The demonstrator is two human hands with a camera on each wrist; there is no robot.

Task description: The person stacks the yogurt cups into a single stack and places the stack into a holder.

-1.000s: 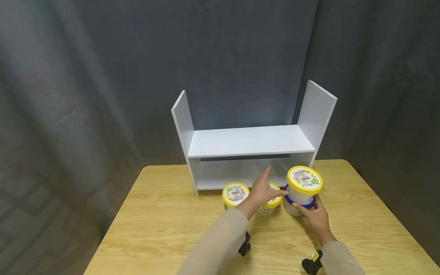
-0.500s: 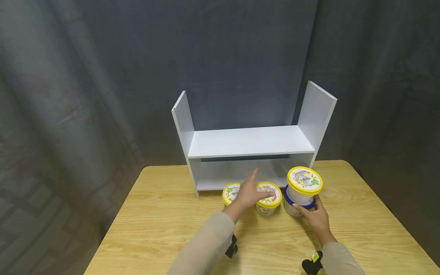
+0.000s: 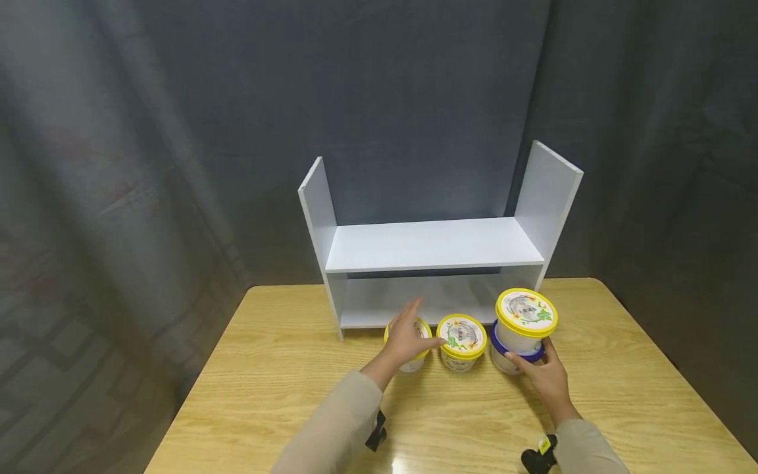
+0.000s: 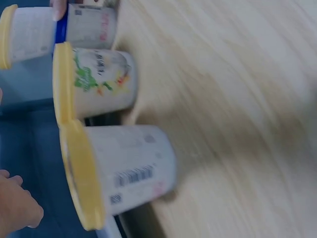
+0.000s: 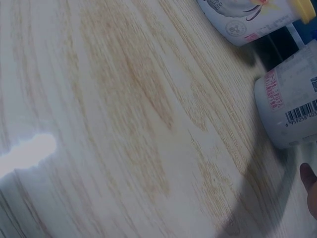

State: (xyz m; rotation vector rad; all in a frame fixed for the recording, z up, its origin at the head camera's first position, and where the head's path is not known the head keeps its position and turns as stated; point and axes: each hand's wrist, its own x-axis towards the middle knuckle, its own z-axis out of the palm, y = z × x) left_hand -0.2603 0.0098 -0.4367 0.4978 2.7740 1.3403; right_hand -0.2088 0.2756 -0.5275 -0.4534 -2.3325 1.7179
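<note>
Several paper tubs stand in front of the shelf. The right hand [image 3: 546, 380] grips the blue-lidded tub [image 3: 505, 360] near its lid, thumb in front. On that lid sits a yellow-lidded tub [image 3: 526, 311]. To their left is another yellow-lidded tub [image 3: 462, 336], upright on the table. The left hand [image 3: 404, 339], fingers extended and thumb spread, is over the leftmost yellow-lidded tub [image 3: 412, 366], hiding much of its lid. In the left wrist view, the left hand [image 4: 19, 206] shows apart from the nearest tub [image 4: 133, 166].
A white two-tier shelf [image 3: 435, 243] with upright side panels stands behind the tubs on the wooden table [image 3: 284, 382]. Dark grey curtains [image 3: 414, 99] hang behind the table. Black wrist cameras hang under both sleeves.
The left hand has moved left, from over the middle yellow-lidded tub to over the leftmost one. The middle tub's lid print has turned. The right hand stays at the blue-lidded tub.
</note>
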